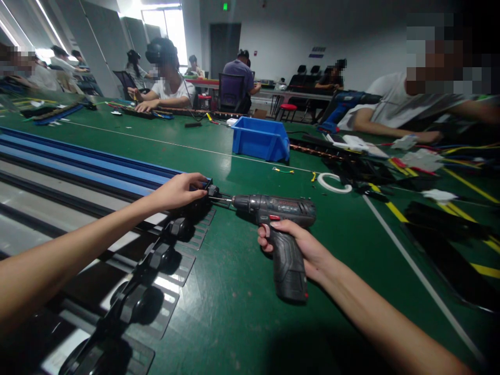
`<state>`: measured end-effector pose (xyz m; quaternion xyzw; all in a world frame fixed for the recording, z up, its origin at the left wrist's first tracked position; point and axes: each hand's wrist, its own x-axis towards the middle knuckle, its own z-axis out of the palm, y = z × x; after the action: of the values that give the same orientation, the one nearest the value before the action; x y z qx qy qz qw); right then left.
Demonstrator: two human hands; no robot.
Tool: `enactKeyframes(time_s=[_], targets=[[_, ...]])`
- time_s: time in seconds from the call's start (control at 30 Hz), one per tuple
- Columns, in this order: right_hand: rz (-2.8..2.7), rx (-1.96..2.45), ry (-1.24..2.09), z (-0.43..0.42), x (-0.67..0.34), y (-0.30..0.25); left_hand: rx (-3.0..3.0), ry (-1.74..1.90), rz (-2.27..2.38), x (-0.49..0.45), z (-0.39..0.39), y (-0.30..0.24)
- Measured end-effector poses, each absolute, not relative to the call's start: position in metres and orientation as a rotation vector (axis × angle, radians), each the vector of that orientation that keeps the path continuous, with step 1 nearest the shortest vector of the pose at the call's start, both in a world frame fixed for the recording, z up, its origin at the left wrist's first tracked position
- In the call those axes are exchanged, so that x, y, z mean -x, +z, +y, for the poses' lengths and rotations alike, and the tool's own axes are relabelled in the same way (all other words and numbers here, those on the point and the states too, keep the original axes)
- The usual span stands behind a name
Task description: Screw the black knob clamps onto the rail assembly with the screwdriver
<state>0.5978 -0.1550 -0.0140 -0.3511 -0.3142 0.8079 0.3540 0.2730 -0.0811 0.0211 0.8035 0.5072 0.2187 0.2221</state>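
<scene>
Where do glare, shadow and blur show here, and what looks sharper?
Head view: glare whitens the window; head view: dark shadow falls on the green table at bottom centre; head view: the co-worker at right looks smeared, the drill crisper.

Both hands are bare, the left hand [177, 191] and the right hand [302, 238] alike, with slim fingers and narrow wrists. Behind the left hand, the left forearm [94, 237] is slender and uncovered, broadening steadily away from the wrist until it leaves view. Behind the right hand, the right forearm [375, 310] is just as lean, smooth and uncovered. Details of the nails are too small to tell.
</scene>
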Motion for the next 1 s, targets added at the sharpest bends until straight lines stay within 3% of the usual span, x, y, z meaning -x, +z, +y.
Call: enactKeyframes(time_s=[0.63,1.0], targets=[[-0.648,0.949,2.078,-0.1631,-0.5986,-0.0072,-2.376,0.588,1.505,-0.2814,-0.0816,0.0179],[-0.379,0.815,1.824,-0.1563,-0.598,-0.0075,-2.369,0.592,1.53,-0.2834,-0.0863,0.0192]])
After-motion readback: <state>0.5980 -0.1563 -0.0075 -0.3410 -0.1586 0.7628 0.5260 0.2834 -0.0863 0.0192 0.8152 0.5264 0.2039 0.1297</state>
